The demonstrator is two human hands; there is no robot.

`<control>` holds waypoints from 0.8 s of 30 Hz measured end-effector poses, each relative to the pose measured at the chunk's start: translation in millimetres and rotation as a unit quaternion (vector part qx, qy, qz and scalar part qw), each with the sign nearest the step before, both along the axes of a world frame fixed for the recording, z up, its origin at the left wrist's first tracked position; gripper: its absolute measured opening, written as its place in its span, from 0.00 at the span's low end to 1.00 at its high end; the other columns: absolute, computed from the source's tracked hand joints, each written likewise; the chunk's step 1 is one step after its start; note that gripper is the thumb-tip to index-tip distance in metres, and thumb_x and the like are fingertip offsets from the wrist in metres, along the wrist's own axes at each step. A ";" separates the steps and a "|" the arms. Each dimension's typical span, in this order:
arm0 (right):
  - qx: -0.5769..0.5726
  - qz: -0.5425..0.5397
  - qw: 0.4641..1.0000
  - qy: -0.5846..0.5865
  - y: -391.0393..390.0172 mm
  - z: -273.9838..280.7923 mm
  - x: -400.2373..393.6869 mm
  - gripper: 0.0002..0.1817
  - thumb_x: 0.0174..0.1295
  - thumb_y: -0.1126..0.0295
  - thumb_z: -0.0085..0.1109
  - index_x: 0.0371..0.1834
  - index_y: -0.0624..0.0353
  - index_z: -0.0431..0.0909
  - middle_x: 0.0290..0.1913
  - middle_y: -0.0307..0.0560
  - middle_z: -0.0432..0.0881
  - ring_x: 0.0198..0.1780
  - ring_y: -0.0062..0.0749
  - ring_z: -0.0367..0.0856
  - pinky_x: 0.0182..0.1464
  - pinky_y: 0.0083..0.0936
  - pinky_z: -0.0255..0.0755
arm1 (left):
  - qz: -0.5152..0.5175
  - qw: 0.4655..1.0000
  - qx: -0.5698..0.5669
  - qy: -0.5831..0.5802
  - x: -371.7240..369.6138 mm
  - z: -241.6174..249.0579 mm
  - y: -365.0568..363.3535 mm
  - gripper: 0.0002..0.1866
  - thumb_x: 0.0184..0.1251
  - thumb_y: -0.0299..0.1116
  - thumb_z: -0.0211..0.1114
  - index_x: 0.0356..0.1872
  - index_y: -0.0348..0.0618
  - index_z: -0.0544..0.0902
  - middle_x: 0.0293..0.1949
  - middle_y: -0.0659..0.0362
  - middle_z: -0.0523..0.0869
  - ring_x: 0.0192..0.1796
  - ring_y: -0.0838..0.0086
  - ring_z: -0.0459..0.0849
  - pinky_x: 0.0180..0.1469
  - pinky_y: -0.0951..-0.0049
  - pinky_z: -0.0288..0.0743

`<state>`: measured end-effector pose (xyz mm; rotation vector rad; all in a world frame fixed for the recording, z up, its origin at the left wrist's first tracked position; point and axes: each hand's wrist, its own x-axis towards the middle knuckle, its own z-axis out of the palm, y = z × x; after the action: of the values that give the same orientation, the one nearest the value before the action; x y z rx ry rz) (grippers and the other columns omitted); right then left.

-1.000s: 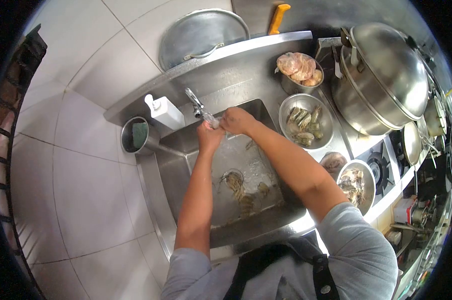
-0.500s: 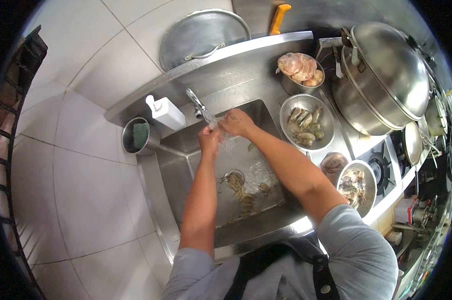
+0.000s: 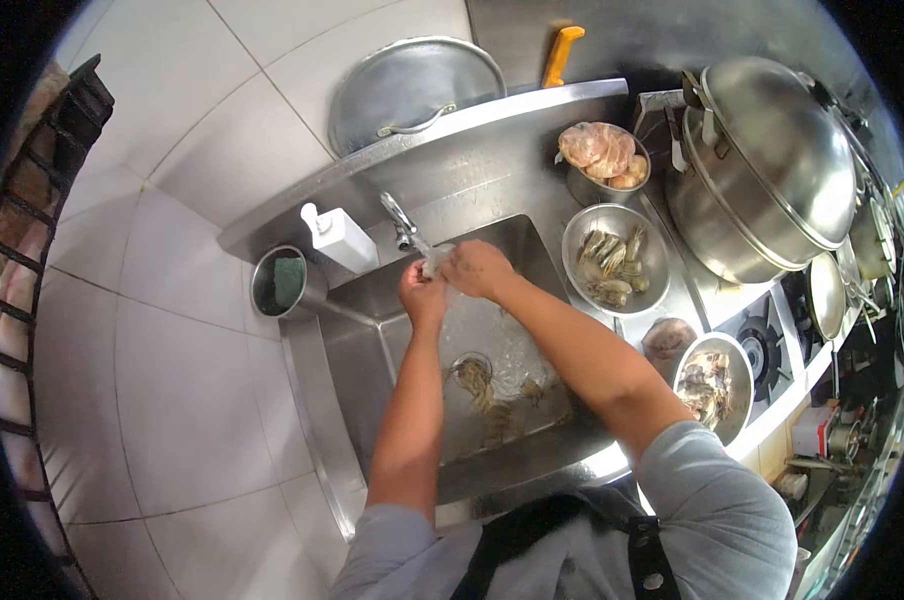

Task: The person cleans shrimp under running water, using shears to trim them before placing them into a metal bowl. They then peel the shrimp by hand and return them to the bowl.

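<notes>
Under the running faucet (image 3: 400, 215), both my hands are close together with fingers curled. My left hand (image 3: 423, 290) and my right hand (image 3: 475, 270) hold a small pale, wet thing (image 3: 435, 262) between them; water and fingers hide its kind. Several raw shrimp (image 3: 487, 392) lie on the bottom of the steel sink (image 3: 347, 375), around the drain. A steel bowl (image 3: 578, 226) right of the sink holds more shrimp (image 3: 612, 262).
A white pump bottle (image 3: 344, 240) and a steel container (image 3: 309, 283) with a green scouring pad (image 3: 289, 282) stand left of the faucet. To the right are a pot of pinkish meat (image 3: 598, 150), a bowl of shells or scraps (image 3: 707, 388), a large lidded steamer (image 3: 717, 200) and a burner (image 3: 757, 345).
My hands stay together under the faucet, the fingers shifting slightly around the pale thing. The whole view has moved a little, with the scene appearing lower.
</notes>
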<state>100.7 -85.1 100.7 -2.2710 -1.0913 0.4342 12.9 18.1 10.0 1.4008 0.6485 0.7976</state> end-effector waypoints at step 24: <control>0.110 -0.128 0.971 0.168 8.1 -7.1 24.7 0.16 0.52 0.62 0.54 0.19 0.65 0.82 0.23 0.59 0.82 0.31 0.48 0.84 0.43 0.37 0.77 | 0.020 0.983 0.170 -0.064 -4.8 18.7 -9.6 0.11 0.46 0.19 0.66 0.32 0.39 0.77 0.29 0.63 0.80 0.29 0.80 0.76 0.33 0.77 0.71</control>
<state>125.4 -77.0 93.6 -2.0143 -0.6325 0.5369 8.1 8.5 28.7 1.6318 0.4543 1.0594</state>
